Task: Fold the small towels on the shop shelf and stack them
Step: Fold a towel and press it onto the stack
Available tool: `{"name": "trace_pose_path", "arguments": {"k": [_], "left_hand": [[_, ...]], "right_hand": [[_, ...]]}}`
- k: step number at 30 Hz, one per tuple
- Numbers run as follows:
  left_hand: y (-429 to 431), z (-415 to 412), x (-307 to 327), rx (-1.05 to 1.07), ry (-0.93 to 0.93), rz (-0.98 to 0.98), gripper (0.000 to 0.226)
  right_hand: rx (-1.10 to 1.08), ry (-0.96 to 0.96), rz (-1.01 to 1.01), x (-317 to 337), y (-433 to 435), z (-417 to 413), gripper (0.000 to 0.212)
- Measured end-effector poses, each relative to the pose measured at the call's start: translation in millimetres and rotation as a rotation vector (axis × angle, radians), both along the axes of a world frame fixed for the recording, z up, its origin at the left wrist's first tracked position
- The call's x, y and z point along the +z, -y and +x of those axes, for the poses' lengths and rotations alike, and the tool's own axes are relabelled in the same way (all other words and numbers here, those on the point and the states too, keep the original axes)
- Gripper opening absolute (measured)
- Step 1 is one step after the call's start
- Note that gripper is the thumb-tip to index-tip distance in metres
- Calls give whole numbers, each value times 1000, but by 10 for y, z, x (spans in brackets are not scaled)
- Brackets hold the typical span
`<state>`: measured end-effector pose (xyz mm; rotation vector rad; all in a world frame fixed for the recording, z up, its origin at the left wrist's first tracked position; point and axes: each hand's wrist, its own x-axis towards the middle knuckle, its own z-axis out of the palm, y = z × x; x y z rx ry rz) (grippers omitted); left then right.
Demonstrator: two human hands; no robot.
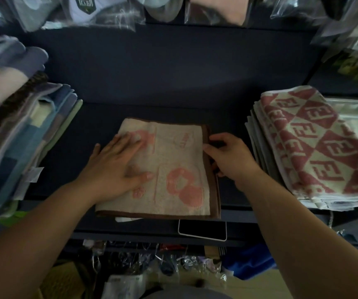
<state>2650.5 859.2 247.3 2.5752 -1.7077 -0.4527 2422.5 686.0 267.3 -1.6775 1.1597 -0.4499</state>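
Both bare forearms (44,223) come in from the bottom of the view, nothing closer than those. Biggest thing by far is the dark shelf (163,83), running the full width.

Next down in size, the tall pile of folded towels (22,130) on the left, mostly blues and greys, leaning a bit. On the right sits a lower stack of red-and-cream patterned towels (316,143), top one laid flat. Bagged goods (100,11) hang along the top edge.

Then the one being worked on: a beige towel (173,169) with a brown border and pink flower print. It's folded and lying flat mid-shelf near the front edge, between the two stacks and touching neither.

The left hand (117,167) is spread out flat, fingers straight, pressing down on the towel's left half. The right hand (229,158) has its fingers curled onto the brown right edge, thumb on top, gripping it.

Smallest bit: a phone (202,230) with a dark screen, right at the towel's front edge on the shelf lip.
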Motion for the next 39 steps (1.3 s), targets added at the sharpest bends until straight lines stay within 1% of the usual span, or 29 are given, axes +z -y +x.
{"name": "trace_pose_path", "arguments": {"k": [2, 5, 10, 13, 14, 15, 17, 18, 19, 20, 21, 23, 25, 27, 29, 31, 33, 36, 39], "left_hand": [[22, -34, -50, 31, -16, -45, 113], [48, -56, -86, 67, -30, -56, 108], [52, -62, -122, 72, -39, -21, 101], [66, -79, -110, 72, -22, 28, 101], [74, -87, -104, 73, -19, 39, 104], [80, -91, -97, 73, -16, 46, 108], [97, -102, -76, 68, 0, 33, 109], [112, -108, -61, 67, 10, 11, 107], [129, -115, -42, 67, 21, -15, 103], [150, -123, -27, 65, 29, -39, 100], [178, -132, -12, 57, 34, -53, 97], [248, -144, -9, 30, 40, -44, 94], [328, -146, -42, 13, 27, -9, 94], [385, -114, -83, 26, 9, 23, 101], [429, -44, -88, 88, 7, 41, 113], [467, 45, -76, 164, 14, 53, 120], [505, 136, -64, 217, 14, 41, 118], [518, 189, -25, 240, 18, 17, 109], [376, 131, 56, 268, 86, -80, 104]], "right_hand": [[-22, -4, -47, -54, 31, 91, 22], [-43, 25, -69, -111, 51, 103, 9], [-73, 76, -68, -155, 96, -18, 9], [-41, 10, -152, -192, 105, -36, 9], [-28, -49, -215, -197, 100, -35, 7], [-12, -145, -329, -200, 92, -31, 8], [42, -403, -673, -199, 68, -18, 14], [92, -478, -823, -193, 39, -1, 19], [161, -497, -904, -176, -2, 30, 27], [250, -493, -910, -153, -41, 71, 36], [346, -488, -875, -137, -70, 116, 45], [514, -547, -790, -166, -71, 221, 60], [586, -635, -671, -235, -36, 293, 72], [555, -686, -562, -293, 0, 308, 84], [496, -707, -544, -332, 18, 294, 94], [465, -725, -554, -346, 4, 276, 101], [449, -730, -555, -337, -16, 276, 105], [424, -755, -545, -315, -67, 269, 110], [388, -812, -540, -304, -132, 256, 112]]}}
